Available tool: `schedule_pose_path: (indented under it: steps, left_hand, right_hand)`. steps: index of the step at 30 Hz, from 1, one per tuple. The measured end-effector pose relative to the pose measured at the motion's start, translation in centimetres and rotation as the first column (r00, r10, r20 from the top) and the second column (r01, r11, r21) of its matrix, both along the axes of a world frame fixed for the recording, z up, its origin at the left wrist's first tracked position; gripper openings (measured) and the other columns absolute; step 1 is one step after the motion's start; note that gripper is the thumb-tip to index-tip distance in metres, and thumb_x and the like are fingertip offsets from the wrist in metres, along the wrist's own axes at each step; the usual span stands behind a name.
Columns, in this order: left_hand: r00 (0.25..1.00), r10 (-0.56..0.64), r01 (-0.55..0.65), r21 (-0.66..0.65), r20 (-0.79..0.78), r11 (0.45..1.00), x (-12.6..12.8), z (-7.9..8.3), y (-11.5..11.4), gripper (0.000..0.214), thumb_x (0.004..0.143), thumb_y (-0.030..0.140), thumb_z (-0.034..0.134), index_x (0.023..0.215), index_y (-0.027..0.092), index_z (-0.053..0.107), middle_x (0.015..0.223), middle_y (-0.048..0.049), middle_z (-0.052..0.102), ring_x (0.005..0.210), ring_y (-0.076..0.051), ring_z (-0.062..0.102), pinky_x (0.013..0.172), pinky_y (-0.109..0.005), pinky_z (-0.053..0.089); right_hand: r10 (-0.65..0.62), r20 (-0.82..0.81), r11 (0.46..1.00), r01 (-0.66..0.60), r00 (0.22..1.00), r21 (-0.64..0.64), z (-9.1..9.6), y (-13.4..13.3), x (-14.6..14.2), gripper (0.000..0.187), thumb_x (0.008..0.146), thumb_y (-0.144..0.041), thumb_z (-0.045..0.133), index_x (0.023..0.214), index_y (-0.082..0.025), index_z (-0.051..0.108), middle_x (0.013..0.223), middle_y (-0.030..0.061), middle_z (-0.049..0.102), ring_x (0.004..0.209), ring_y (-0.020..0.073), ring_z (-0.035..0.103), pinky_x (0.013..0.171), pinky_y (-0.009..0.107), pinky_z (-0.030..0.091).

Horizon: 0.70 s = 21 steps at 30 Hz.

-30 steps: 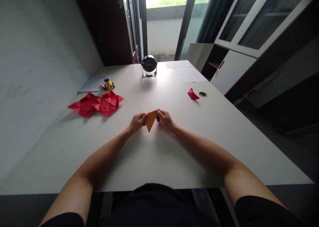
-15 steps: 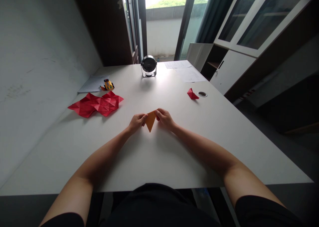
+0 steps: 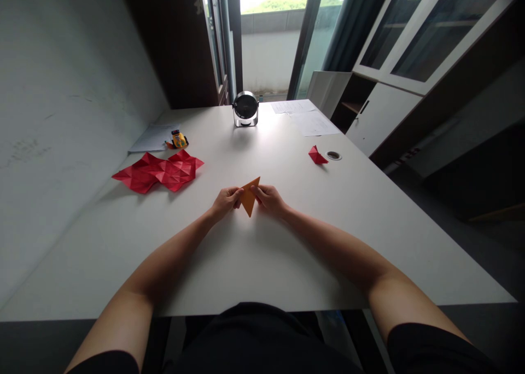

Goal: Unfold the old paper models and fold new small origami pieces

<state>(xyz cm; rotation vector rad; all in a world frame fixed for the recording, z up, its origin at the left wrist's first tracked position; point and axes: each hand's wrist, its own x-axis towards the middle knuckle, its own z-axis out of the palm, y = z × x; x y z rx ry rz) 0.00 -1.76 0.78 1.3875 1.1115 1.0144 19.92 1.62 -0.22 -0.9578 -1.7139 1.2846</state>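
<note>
An orange piece of folded paper, shaped like a triangle with one point hanging down, is held just above the white table. My left hand pinches its left side between thumb and fingers. On the other side, my right hand grips the right edge, its thumb on the front face. The paper's upper right corner sticks up free above my right thumb. Fingers behind the paper are partly hidden.
Creased red paper lies at the left, near a small yellow toy and white sheets. A small folded red paper sits beside a cable hole. A round black device on a stand and more sheets are farther back.
My right hand has slid slightly down the paper's right edge, so the upper right corner now shows. The paper's lower point has shifted a little to the right.
</note>
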Motion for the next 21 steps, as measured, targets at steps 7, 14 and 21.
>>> schedule_pose_path:
  steps: [7, 14, 21]
  left_hand:
    - [0.996, -0.069, 0.069, -0.012, -0.052, 0.998, -0.06, 0.33, -0.27, 0.048, 0.091, 0.06, 0.058, 0.073, 0.016, 0.06, 0.05, 0.0021, 0.053, 0.043, -0.008, 0.041, 0.046, -0.022, 0.027]
    - [0.997, -0.063, 0.063, -0.004, -0.042, 0.998, 0.06, 0.18, -0.2, 0.048, 0.09, 0.061, 0.058, 0.073, 0.016, 0.06, 0.049, 0.0025, 0.053, 0.043, -0.008, 0.04, 0.046, -0.022, 0.026]
    - [0.997, -0.051, 0.052, 0.005, -0.054, 0.999, 0.09, 0.24, -0.34, 0.048, 0.09, 0.061, 0.058, 0.073, 0.016, 0.061, 0.05, 0.0028, 0.053, 0.044, -0.008, 0.041, 0.047, -0.023, 0.028]
  right_hand:
    - [-0.093, -0.072, 0.995, 0.092, 0.993, -0.027, -0.27, 0.53, 0.02, 0.062, 0.084, -0.078, 0.055, 0.061, -0.021, 0.048, 0.052, -0.0033, 0.042, 0.05, 0.0111, 0.036, 0.051, 0.028, 0.026]
    - [-0.12, -0.068, 0.993, 0.119, 0.991, -0.02, -0.58, 0.84, 0.02, 0.069, 0.091, -0.078, 0.042, 0.05, -0.021, 0.042, 0.046, -0.0009, 0.043, 0.048, 0.0114, 0.037, 0.053, 0.029, 0.03]
    - [-0.007, -0.075, 1.0, 0.009, 0.997, 0.027, 0.03, 0.44, 0.35, 0.051, 0.085, -0.068, 0.062, 0.074, -0.018, 0.06, 0.063, -0.0021, 0.052, 0.059, 0.0118, 0.044, 0.057, 0.027, 0.033]
